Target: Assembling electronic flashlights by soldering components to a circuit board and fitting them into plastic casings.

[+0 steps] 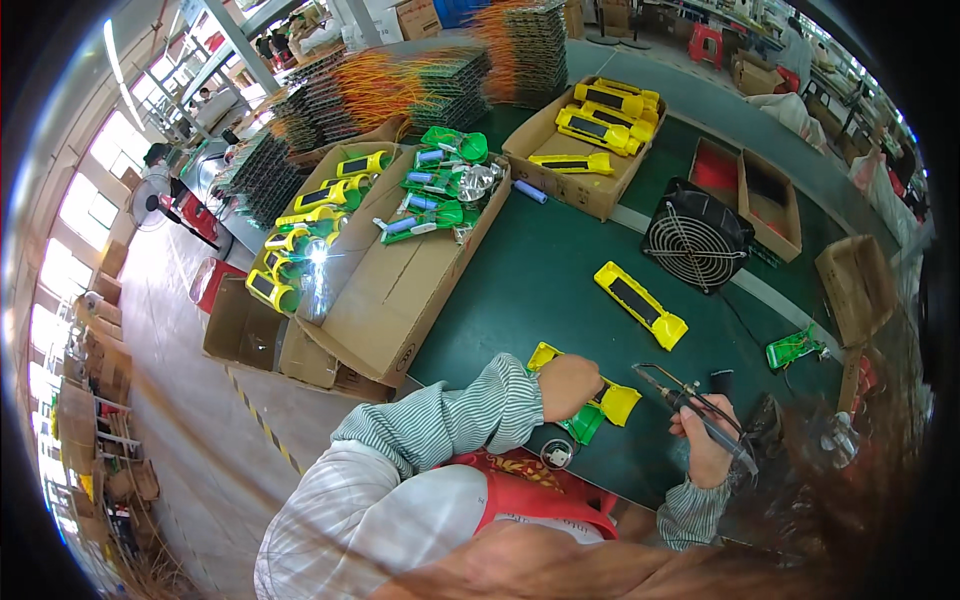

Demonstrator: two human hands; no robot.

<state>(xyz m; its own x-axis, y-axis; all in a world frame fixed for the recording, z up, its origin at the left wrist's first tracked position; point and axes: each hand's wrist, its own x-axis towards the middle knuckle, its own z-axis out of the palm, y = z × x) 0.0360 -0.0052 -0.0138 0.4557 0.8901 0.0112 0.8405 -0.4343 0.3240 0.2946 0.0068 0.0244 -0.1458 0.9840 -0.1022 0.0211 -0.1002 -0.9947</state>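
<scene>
My left hand [570, 387] is closed over a yellow flashlight housing [620, 404] at the table's near edge. A green plastic part [583, 425] sticks out beneath that housing. Just below lies a round clear lens piece [557, 454]. My right hand [708, 442] grips a soldering iron [712, 428] with a dark handle, a thin bent metal tube and a cable. Its tip points left, close above the housing's right end but apart from it. Farther off on the green table lies another yellow housing [641, 305] with a dark panel. The left hand's fingertips are mostly hidden.
A cardboard box [420, 300] at left holds green assemblies with blue cells; yellow housings fill the box beside it. Another box [590, 200] of yellow housings stands at the back. A black fan [697, 240], a green assembly [793, 348] and stacked circuit boards [450, 85] surround the work area.
</scene>
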